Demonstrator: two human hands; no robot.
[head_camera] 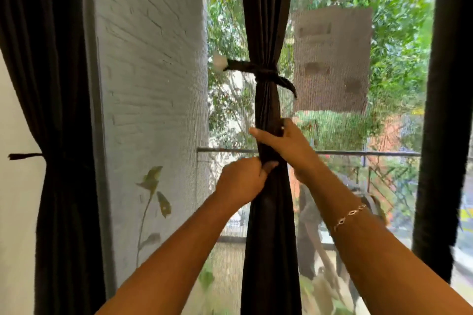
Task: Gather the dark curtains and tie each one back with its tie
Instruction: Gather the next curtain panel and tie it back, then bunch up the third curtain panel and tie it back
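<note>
Fabric of the middle curtain (267, 20) hangs dead centre, cinched into a narrow column by its tie (265, 71). The knot sits at 12 o'clock from the hands, with loose ends poking out at 9 and 4 o'clock. Below the knot the right hand (286, 144) wraps round the bundle, fingers (258, 133) curled across its front. The left hand (243, 180), just under it at 7 o'clock, pinches the folds, its fingers closed on cloth. Both probably squeeze the pleats so the bundle hangs tidy under the knot. At 9 o'clock the left curtain (58, 84) is drawn in by a strap (24, 156). At 3 o'clock the right curtain (445, 84) hangs straight with no tie visible, so it seems the one left to do.
</note>
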